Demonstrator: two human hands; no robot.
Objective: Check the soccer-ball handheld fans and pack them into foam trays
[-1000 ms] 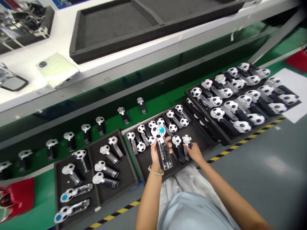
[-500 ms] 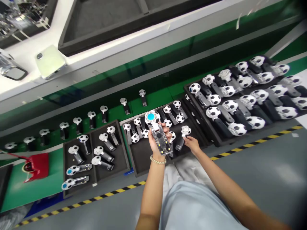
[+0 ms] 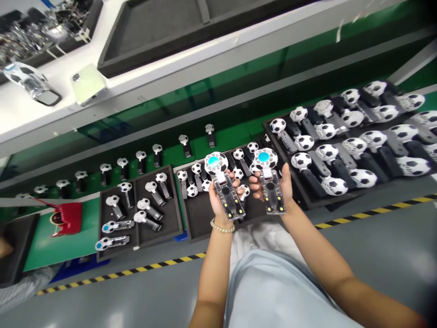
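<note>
My left hand (image 3: pixel 215 202) is closed around a handheld device (image 3: pixel 229 196) with a round football-patterned head, a blue disc in its centre and a clear handle showing a circuit board. A matching device (image 3: pixel 273 193) lies in my right hand (image 3: pixel 287 184), its handle between thumb and fingers. Both are held side by side, heads pointing away from me, clear faces up. Beneath them is a dark divided tray (image 3: pixel 198 223) with several more such devices, partly hidden by my hands.
At left, a second dark tray (image 3: pixel 143 234) holds several devices. A stacked tray (image 3: pixel 316 196) full of them stands at right. More devices line the green surface behind. A red dustpan-like object (image 3: pixel 71 217) lies far left. The white bench (image 3: pixel 153 68) crosses above; striped tape marks the floor.
My right hand has lifted the second device from the tray area and turned it, so its clear face and blue disc now show beside the left one. The view has shifted slightly.
</note>
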